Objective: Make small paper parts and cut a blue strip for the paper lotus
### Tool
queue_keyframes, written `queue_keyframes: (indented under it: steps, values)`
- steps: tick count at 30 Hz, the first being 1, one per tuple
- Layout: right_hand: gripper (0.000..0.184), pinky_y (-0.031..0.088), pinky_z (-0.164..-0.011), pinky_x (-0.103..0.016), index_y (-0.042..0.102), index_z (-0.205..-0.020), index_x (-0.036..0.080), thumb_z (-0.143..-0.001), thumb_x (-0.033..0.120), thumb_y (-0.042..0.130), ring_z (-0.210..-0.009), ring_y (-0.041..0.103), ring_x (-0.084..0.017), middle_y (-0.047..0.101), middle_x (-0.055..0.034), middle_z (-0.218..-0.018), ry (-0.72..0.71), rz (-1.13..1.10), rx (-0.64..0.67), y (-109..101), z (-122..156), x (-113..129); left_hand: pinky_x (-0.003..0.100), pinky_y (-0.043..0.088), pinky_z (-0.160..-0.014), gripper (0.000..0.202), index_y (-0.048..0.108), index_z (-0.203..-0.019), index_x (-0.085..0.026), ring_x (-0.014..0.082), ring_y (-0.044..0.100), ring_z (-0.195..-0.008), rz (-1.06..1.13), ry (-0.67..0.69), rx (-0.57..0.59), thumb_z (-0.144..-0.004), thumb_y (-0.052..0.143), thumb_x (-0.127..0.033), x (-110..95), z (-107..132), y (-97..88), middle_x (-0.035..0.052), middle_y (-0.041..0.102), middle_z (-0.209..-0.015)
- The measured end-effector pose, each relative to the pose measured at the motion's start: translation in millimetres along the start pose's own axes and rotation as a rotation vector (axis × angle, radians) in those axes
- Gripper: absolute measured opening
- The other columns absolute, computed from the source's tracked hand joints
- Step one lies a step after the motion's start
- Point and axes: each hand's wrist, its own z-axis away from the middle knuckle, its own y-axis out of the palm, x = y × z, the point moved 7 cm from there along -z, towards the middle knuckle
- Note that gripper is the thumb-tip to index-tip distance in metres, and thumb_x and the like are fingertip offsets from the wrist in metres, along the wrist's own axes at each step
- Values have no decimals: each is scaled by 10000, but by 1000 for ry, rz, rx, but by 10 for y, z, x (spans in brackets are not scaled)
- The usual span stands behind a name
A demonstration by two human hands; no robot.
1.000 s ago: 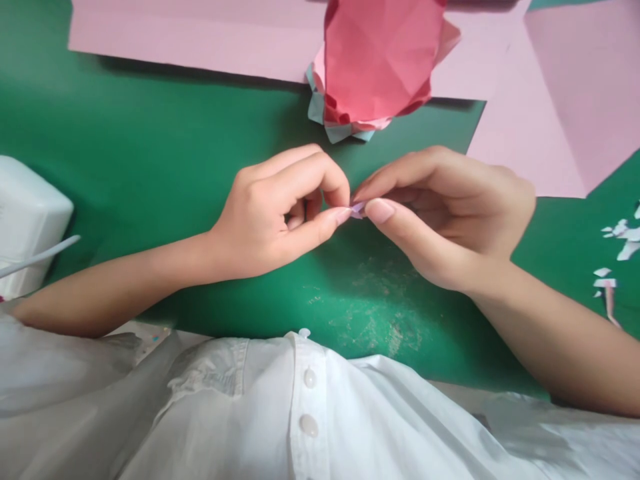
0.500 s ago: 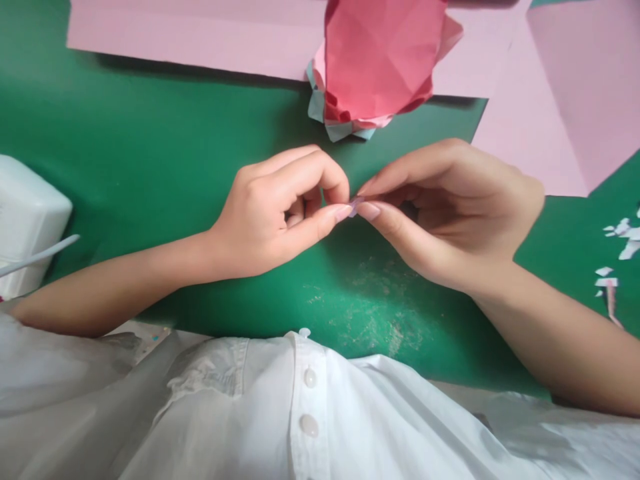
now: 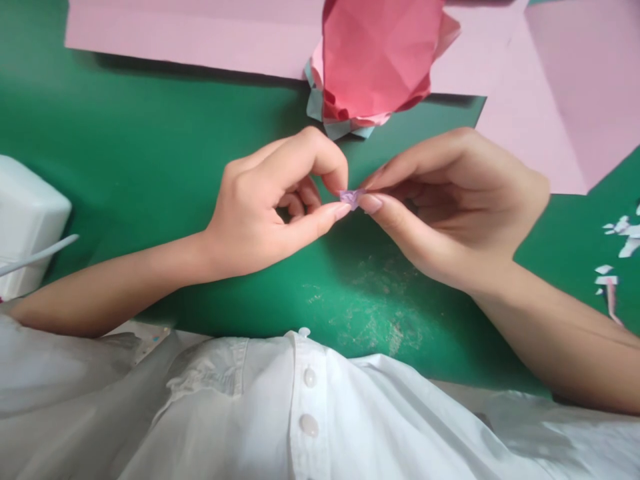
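Observation:
Between my two hands is a tiny piece of light purple folded paper (image 3: 351, 198). My right hand (image 3: 450, 207) pinches its right side between thumb and fingertips. My left hand (image 3: 280, 200) has its thumb and index tip at the left edge of the piece, the thumb pad below it and the index tip above. My fingertips hide much of its shape. Just beyond the hands sits a red folded-paper flower (image 3: 380, 57) with pink and pale blue-green layers beneath it.
Pink card sheets (image 3: 195, 37) lie along the back of the green table (image 3: 150, 140), with a creased pink sheet (image 3: 580, 87) at the right. White paper scraps (image 3: 627, 230) lie at the right edge. A white box-like object (image 3: 30, 213) with a pale cord stands at the left.
Both hands have shifted slightly upward. My left thumb and index finger have parted a little, and more of the purple paper shows.

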Motion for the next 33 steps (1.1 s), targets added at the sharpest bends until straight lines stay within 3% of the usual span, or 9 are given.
queue_keyframes:
  steps: [14, 21, 33]
  values:
    - [263, 541, -522, -275, 693, -976, 297, -767, 170, 791, -688, 646, -147, 691, 24, -859, -52, 24, 58, 42, 7, -5, 220, 569, -576, 113, 623, -806, -205, 111, 668, -702, 20, -70, 34, -882, 653, -283, 23, -16, 4, 19, 681, -829]
    - [215, 558, -574, -252, 649, -971, 267, -819, 136, 725, -726, 654, -121, 689, 36, -887, -33, 96, 88, 51, 12, 26, 218, 544, -532, 97, 621, -797, -204, 108, 657, -674, 16, -60, 38, -886, 629, -243, -1, -23, 2, 24, 683, -837]
    - [229, 536, -551, -233, 613, -927, 199, -791, 42, 709, -713, 645, -101, 666, 14, -865, -83, 83, 105, 55, -5, 51, 215, 550, -534, 74, 624, -797, -199, 112, 670, -690, 4, -22, 35, -866, 648, -209, -29, -26, 3, 25, 690, -849]
